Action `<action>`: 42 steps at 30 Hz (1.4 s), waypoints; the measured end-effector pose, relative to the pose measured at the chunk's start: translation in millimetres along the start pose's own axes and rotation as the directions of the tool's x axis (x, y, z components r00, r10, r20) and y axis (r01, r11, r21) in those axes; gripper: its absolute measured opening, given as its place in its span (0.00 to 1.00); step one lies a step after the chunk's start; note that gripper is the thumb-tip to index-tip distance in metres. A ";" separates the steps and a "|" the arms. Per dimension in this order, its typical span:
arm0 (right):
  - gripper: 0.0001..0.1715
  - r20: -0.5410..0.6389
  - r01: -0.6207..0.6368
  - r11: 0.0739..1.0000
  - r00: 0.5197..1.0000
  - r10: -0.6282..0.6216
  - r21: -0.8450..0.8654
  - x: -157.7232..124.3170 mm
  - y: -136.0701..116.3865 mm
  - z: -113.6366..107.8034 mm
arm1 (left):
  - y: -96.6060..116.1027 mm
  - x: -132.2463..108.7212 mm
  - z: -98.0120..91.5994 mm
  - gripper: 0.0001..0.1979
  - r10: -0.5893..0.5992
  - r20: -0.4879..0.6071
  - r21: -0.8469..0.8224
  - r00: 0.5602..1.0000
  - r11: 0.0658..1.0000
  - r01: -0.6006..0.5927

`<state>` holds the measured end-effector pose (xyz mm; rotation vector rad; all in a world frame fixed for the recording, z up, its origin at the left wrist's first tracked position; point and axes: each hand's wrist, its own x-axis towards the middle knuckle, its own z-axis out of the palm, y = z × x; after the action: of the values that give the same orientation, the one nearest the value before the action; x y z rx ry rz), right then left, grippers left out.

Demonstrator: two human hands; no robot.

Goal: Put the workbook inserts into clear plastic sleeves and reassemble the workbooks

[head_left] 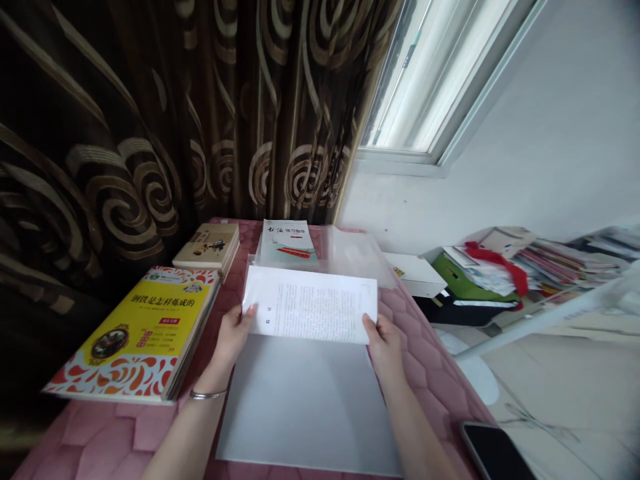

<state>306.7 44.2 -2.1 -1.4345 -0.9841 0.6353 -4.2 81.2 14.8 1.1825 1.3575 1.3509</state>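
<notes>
A white printed page (313,303), its lines of text turned sideways, is held level between my two hands. My left hand (235,333) pinches its left edge, with the thumb on top. Its right edge is gripped by my right hand (383,340), also thumb uppermost. Whether the page is loose or part of a book I cannot tell. Beneath and in front of it lies a translucent greyish plastic sheet (307,407). More clear plastic (353,250) is spread behind the page, beside a pale book (287,241) with a red picture on its cover.
On the pink quilted tabletop (425,360), a yellow book (150,320) tops a stack at left, with a smaller tan book stack (210,247) behind. A phone (495,450) lies near right. Dark curtains (225,113) hang behind; papers and folders (480,273) are piled at right.
</notes>
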 end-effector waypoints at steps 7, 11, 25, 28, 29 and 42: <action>0.30 -0.045 0.023 0.994 0.999 -0.028 -0.107 0.0 -2.4 0.6 | 1.3 -1.4 -1.9 0.27 -0.020 0.046 -0.063 0.999 0.998 0.023; 0.26 0.006 0.003 0.998 1.000 -0.003 0.061 -1.3 -0.8 0.2 | -5.4 1.2 0.4 0.28 0.005 -0.008 -0.022 1.000 1.000 -0.005; 0.27 -0.013 0.012 1.000 1.000 -0.012 -0.003 -0.7 -3.4 0.8 | -0.4 -1.5 1.8 0.23 -0.004 -0.011 -0.087 1.000 0.996 0.003; 0.26 0.005 0.018 0.998 1.000 -0.018 0.067 -0.1 -0.1 0.1 | -2.3 -1.0 2.8 0.24 0.011 -0.021 -0.064 1.000 0.998 -0.012; 0.26 0.006 0.023 0.998 1.000 -0.024 0.056 0.4 1.3 -0.3 | -2.3 -1.1 2.6 0.24 0.015 -0.019 -0.060 1.000 0.998 -0.016; 0.29 -0.011 0.004 0.999 1.000 -0.004 0.035 -1.1 -2.8 0.8 | -3.8 0.6 -2.4 0.23 -0.006 0.065 -0.045 0.998 0.999 0.009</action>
<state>304.9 43.4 0.4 -1.4033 -0.9622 0.6383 -6.9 81.6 11.1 1.1797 1.2778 1.3203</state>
